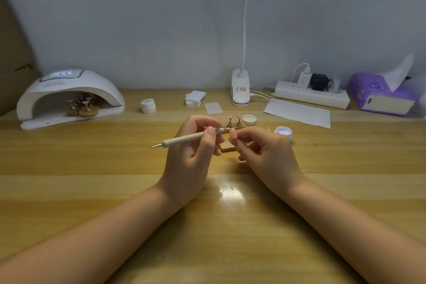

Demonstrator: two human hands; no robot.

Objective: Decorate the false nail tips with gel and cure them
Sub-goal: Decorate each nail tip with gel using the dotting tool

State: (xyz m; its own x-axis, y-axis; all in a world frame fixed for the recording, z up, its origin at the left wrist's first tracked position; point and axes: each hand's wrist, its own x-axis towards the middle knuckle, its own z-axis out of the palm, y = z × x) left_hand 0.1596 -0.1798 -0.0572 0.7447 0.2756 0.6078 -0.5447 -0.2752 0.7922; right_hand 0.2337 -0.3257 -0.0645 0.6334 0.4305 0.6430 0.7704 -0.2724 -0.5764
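Left hand [191, 145] grips a dotting pen [191, 138] across the fingers, thumb on the barrel. The metal ball tip at the far left end points away from the work; the other end sits at the right fingertips. Judgement: that end is the working one, brought in close for fine control.

Right hand [265, 152] pinches something small and pink at thumb and forefinger, likely one nail tip on its stand; too small to confirm. Both hands are raised just above a small wooden base [227, 147].

Three more nail tips on stands [229, 121] wait just behind the hands. The open gel pot [283, 132] is beside the right hand, its lid [249, 119] set inside-up nearby, both probably kept within reach for reloading. A closed pot [148, 105] stands further left.

Curing lamp [69, 97] at far left, display lit, holds another set of tips [83, 105], so curing appears to run alongside decorating.

Tabletop [92, 180]: pale wood-grain, glossy, with a glare patch between the forearms. Plain grey-white wall behind. Also a clip lamp [240, 90], power strip [311, 95], wipes [194, 98], paper sheet [298, 113], purple tissue box [382, 97].
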